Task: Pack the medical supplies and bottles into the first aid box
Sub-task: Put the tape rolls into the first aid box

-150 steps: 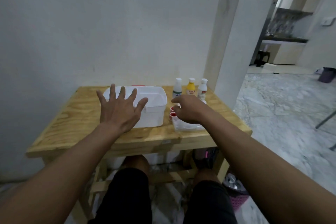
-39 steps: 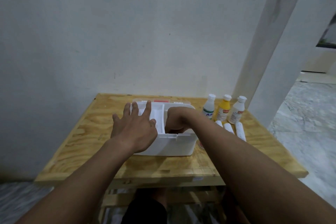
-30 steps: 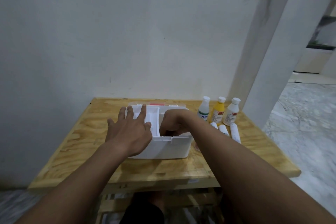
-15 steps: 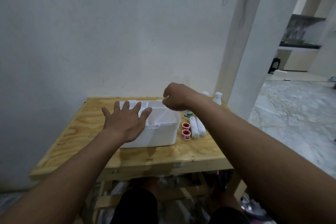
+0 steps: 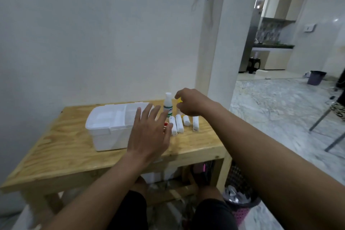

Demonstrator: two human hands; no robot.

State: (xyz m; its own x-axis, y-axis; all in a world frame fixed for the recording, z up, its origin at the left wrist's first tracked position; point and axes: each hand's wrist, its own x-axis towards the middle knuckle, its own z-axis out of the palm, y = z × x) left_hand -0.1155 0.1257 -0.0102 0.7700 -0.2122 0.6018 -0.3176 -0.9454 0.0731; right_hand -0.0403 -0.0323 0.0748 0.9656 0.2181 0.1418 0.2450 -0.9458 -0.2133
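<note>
The open white first aid box (image 5: 104,132) sits on the wooden table (image 5: 61,151), its inner tray showing. My left hand (image 5: 149,132) hovers open, fingers spread, over the box's right end and hides part of a red tape roll (image 5: 165,123). Several white bandage rolls (image 5: 179,124) lie in a row right of the box. Behind them stands a white bottle with a green label (image 5: 168,105). My right hand (image 5: 192,101) is curled around a yellow-capped bottle (image 5: 179,100), of which only a bit of yellow shows. A third bottle is hidden behind that hand.
A wall rises directly behind the table and a pillar (image 5: 220,61) stands at its right rear corner. A pink bin (image 5: 240,203) sits on the floor by the table's right leg. My knees are under the table's front edge.
My right hand has moved from above the box rightward to the bottles and closed around the yellow-capped one. My left hand has lifted off the box and shifted right.
</note>
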